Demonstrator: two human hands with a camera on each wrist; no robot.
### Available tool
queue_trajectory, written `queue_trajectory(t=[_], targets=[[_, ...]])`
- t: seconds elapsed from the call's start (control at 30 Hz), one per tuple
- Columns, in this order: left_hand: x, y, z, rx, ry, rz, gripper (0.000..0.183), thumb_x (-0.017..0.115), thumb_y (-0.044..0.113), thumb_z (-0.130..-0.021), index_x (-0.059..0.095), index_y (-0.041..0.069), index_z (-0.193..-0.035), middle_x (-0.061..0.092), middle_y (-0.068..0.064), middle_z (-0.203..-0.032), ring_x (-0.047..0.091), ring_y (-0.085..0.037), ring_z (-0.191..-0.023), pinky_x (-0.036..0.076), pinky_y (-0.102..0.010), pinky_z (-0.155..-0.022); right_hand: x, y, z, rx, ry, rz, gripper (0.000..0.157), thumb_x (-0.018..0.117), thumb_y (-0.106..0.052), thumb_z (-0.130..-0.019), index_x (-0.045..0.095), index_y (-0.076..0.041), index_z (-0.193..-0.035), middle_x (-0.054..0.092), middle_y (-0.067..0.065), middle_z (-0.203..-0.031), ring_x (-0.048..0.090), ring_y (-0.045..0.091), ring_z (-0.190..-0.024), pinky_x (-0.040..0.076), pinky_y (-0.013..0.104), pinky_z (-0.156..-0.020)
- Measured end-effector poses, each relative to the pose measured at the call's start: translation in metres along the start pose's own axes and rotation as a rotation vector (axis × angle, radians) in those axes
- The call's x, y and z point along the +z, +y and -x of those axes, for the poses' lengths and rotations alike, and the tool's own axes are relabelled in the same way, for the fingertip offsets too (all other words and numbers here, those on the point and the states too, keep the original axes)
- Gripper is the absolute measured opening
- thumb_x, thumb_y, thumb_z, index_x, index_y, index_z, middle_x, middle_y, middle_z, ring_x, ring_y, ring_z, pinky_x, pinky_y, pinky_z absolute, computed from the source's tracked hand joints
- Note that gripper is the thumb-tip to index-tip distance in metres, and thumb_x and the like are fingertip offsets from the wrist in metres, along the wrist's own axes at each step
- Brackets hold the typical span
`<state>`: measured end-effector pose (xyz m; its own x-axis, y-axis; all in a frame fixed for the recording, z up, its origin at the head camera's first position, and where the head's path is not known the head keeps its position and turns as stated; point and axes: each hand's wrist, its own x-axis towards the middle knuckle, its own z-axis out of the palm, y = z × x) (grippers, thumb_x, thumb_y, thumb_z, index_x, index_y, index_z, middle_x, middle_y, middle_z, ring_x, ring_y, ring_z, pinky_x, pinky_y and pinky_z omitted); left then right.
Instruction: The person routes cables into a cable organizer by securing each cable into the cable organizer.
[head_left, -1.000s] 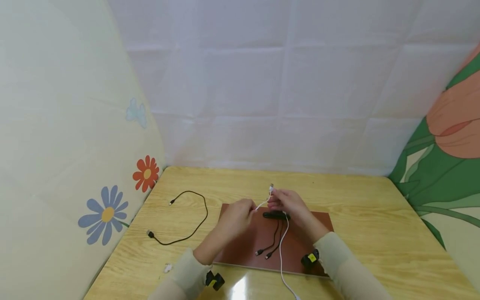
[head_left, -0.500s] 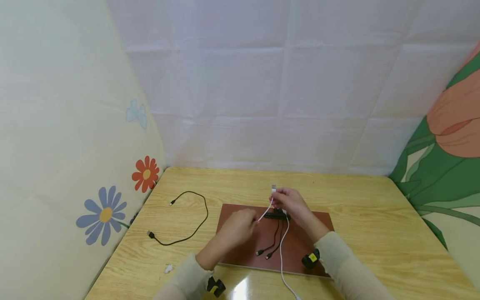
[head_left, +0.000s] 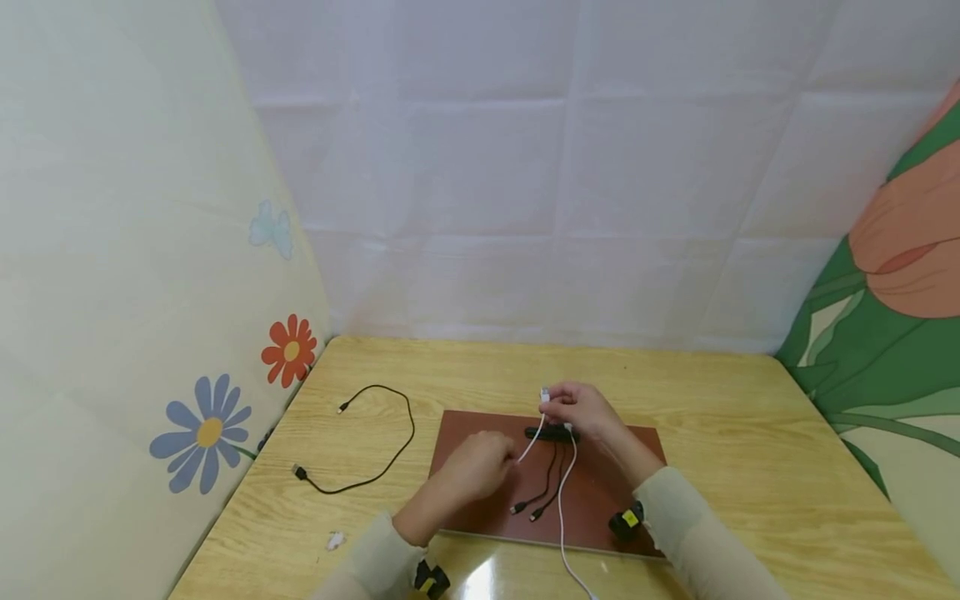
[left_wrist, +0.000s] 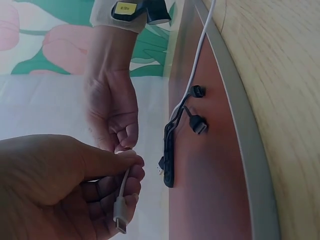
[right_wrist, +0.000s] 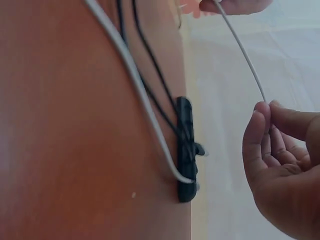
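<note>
My left hand (head_left: pixel 480 467) pinches a short white charging cable (head_left: pixel 530 444) between thumb and fingers. From those fingers hangs one end of it, a small white connector (left_wrist: pixel 120 214) with a metal tip. Above the far edge of the board, my right hand (head_left: pixel 585 408) pinches the same cable by its other end, where a white USB plug (head_left: pixel 545 395) points up. Just below the right hand, a black cable holder (right_wrist: pixel 186 150) sits on the reddish-brown board (head_left: pixel 600 508). Two black cables (right_wrist: pixel 145 37) and a second white cable (right_wrist: pixel 131 67) run through it.
A loose black USB cable (head_left: pixel 412 417) lies curved on the wooden table (head_left: pixel 750 467) at the left. Near the left sleeve is a small white scrap (head_left: pixel 335 540). The second white cable passes over the board's front edge. Fabric hangs behind and at both sides.
Both hands have come down a little with the white cable, the left one more. The stretch of cable between them now slants more steeply, and the USB plug sits lower.
</note>
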<state>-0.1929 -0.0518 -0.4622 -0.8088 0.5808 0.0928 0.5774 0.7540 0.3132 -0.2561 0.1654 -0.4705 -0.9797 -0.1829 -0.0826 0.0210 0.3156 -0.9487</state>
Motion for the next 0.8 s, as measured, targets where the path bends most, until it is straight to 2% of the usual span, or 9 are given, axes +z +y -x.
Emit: queue_trajectory(t=[0.17,0.3,0.5,0.7,0.8], targets=[[0.007,0.002,0.0,0.024,-0.003,-0.017,0.011,0.071,0.015,-0.095,0.073,0.016,-0.084,0.068,0.007,-0.08,0.063,-0.007,-0.077,0.052,-0.024,-0.068,0.001,0.003,0.002,-0.032,0.036,0.207,0.016,0.07,-0.009,-0.096,0.068,0.001,-0.108,0.071,0.005,-0.088,0.067,0.017,-0.079,0.057,0.036,-0.074],[0.011,0.005,-0.001,0.038,-0.031,-0.034,0.017,0.069,0.013,-0.095,0.067,0.018,-0.079,0.061,0.008,-0.074,0.055,-0.005,-0.07,0.045,-0.022,-0.061,0.004,0.005,0.003,-0.076,0.05,0.333,0.014,0.071,-0.011,-0.094,0.07,-0.003,-0.105,0.069,0.003,-0.086,0.064,0.014,-0.076,0.055,0.032,-0.07],[0.019,0.011,-0.003,0.042,-0.053,-0.123,0.018,0.068,0.014,-0.096,0.065,0.02,-0.079,0.061,0.008,-0.075,0.056,-0.006,-0.071,0.044,-0.022,-0.06,0.006,0.008,0.003,-0.096,0.059,0.449,0.008,0.073,-0.014,-0.094,0.073,-0.009,-0.101,0.07,-0.001,-0.085,0.062,0.013,-0.077,0.052,0.034,-0.071],[0.029,0.013,-0.006,0.054,-0.023,-0.24,0.027,0.07,0.021,-0.096,0.058,0.021,-0.071,0.061,0.007,-0.075,0.058,-0.009,-0.071,0.045,-0.024,-0.056,0.009,0.012,0.001,-0.123,0.054,0.518,0.005,0.075,-0.012,-0.092,0.073,-0.009,-0.096,0.07,-0.002,-0.082,0.06,0.013,-0.074,0.049,0.032,-0.066],[0.033,0.013,-0.007,0.07,-0.009,-0.273,0.027,0.072,0.021,-0.095,0.06,0.021,-0.071,0.059,0.008,-0.074,0.057,-0.008,-0.069,0.045,-0.023,-0.054,0.01,0.016,0.0,-0.132,0.047,0.547,0.005,0.075,-0.011,-0.091,0.072,-0.01,-0.093,0.069,-0.002,-0.082,0.06,0.013,-0.074,0.049,0.032,-0.066]])
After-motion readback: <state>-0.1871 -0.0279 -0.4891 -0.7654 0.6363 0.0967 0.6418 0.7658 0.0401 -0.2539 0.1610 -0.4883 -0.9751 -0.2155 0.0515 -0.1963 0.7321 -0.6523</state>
